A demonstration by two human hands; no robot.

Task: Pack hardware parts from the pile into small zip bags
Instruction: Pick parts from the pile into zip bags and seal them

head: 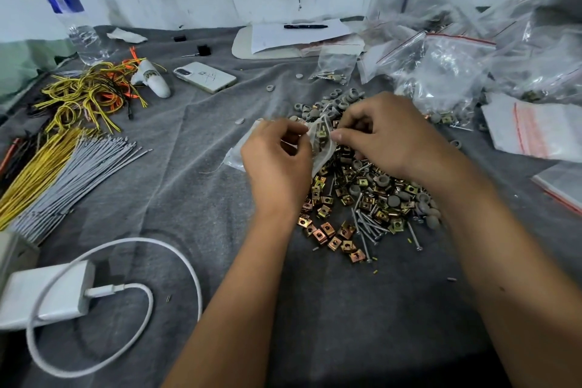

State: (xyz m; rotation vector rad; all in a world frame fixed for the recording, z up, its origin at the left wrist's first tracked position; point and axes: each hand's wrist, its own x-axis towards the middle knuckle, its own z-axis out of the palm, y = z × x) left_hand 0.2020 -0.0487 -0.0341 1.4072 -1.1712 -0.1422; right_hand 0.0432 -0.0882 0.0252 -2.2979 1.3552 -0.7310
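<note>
Frame centre: left hand pinches zip bag, mouth facing right; right hand, nearer pile below, pinches clip at opening, fingers narrow

No text reads clearly; the bottle has a blue label, its print too blurred to read.

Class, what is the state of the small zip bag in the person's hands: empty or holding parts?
Holding parts: brass-coloured clips show through the clear zip bag, gripped by the left hand and right hand.
</note>
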